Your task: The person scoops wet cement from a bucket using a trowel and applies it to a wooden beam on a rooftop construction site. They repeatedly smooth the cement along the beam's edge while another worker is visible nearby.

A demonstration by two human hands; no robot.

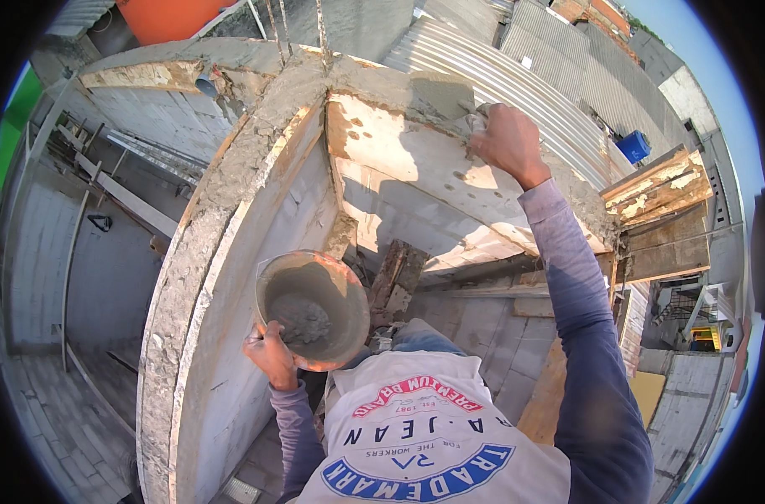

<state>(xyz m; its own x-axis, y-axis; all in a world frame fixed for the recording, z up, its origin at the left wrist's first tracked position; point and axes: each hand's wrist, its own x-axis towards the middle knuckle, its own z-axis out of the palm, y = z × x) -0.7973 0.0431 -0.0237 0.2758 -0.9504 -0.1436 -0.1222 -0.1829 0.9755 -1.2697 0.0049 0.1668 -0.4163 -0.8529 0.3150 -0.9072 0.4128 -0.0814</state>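
My left hand [273, 354] is closed round the near rim of an orange-rimmed bucket [349, 294] caked with dried cement. Wet grey mortar [303, 319] lies in its bottom, and the bucket tips so that its mouth faces me. At the far side my right arm stretches out over a wall. The right hand [508, 144] is closed on what looks like a trowel, its grey flat blade [444, 95] resting along the wall's mortar-covered top; the handle is mostly hidden by the fingers. Rough mortar also coats the top of the long wall [199, 227] at left.
Thin steel bars [322, 34] stick up where the walls meet. Wooden form boards [660, 189] stand at right, near a blue container [634, 147]. Corrugated roofing [483, 71] lies beyond the wall. Left of the long wall is a deep drop with planks [126, 197].
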